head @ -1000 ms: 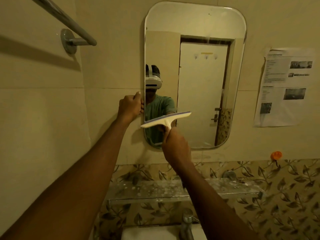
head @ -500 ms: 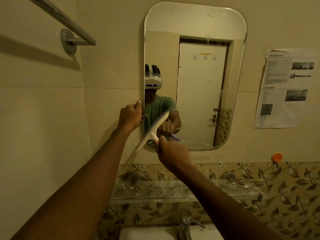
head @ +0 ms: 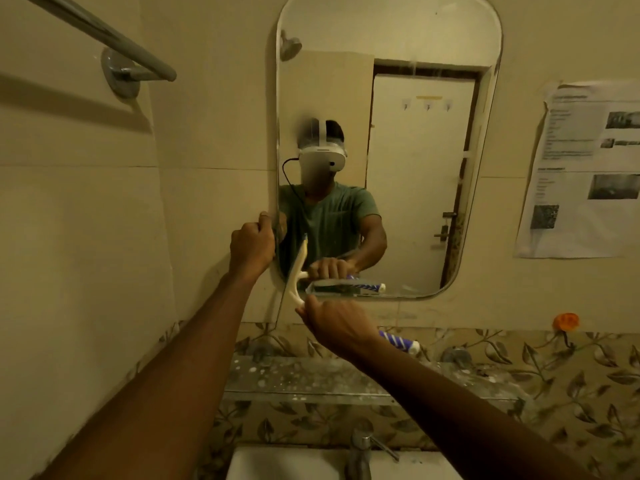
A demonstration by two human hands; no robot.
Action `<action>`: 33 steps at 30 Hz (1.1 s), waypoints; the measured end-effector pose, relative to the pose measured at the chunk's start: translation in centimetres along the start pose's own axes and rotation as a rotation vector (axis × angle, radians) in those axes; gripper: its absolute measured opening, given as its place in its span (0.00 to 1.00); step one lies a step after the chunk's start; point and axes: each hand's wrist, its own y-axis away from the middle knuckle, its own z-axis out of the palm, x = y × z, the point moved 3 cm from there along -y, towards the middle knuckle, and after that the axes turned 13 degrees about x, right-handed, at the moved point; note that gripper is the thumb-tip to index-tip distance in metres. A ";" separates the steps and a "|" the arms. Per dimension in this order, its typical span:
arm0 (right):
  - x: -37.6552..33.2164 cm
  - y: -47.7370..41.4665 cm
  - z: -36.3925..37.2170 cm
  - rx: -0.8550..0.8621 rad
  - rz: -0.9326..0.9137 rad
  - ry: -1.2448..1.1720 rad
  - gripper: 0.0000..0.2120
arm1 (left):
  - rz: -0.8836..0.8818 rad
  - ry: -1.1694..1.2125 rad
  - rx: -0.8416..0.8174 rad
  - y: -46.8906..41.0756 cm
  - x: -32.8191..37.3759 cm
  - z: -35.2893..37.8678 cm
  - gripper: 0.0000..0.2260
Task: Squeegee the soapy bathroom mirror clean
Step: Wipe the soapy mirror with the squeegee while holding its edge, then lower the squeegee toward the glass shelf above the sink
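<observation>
A tall rounded mirror hangs on the tiled wall ahead. My left hand grips its left edge at mid height. My right hand is closed on the handle of a white squeegee, whose blade stands almost upright against the mirror's lower left corner. A few faint streaks show near the top of the glass. The mirror reflects a person wearing a headset and the same squeegee.
A glass shelf spotted with suds sits below the mirror, with a striped tube lying on it. A tap and basin lie beneath. A towel rail is upper left, a paper notice at right.
The squeegee went from level across the lower mirror to nearly upright at the lower left corner, and my right hand dropped below the glass. My left hand stayed on the mirror's edge.
</observation>
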 end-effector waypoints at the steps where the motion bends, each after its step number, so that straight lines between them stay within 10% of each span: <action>1: -0.1 -0.3 0.1 -0.001 -0.022 0.011 0.17 | -0.008 0.001 0.012 0.0 -0.1 0.1 0.23; 33: 17.4 14.4 -2.3 -0.046 0.349 0.130 0.17 | -0.171 0.031 0.220 6.0 0.6 1.8 0.19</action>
